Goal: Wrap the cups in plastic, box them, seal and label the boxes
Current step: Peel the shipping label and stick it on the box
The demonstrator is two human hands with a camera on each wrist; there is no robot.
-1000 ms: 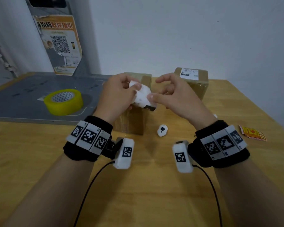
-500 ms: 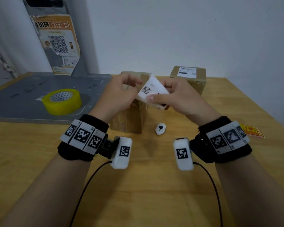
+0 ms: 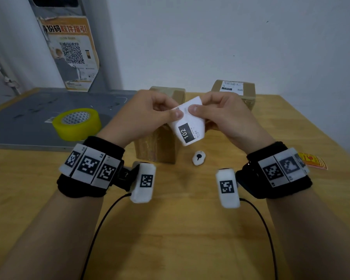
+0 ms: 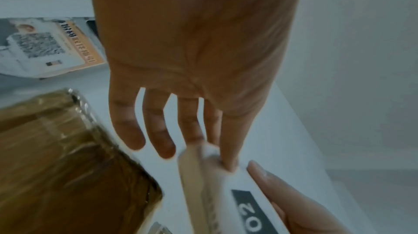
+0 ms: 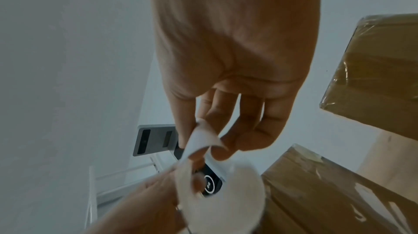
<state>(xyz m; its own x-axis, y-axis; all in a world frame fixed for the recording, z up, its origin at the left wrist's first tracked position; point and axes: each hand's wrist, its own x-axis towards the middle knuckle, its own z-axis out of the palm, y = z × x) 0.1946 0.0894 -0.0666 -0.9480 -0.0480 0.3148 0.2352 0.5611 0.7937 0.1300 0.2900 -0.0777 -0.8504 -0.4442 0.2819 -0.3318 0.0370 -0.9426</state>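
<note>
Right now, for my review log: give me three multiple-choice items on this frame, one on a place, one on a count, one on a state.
1. Where is the tape roll?
A. on the grey mat, left of the near box
B. on the far box
C. beside the red stickers

2. How many cardboard boxes stand on the table?
A. one
B. two
C. four

3. What state is the label in?
A. stuck flat on the near box
B. lying on the table
C. pinched in both hands, above the near box

Key: 1 A, the roll sits on the mat. 2 B, near box and far box. 3 C, left hand and right hand pinch it.
</note>
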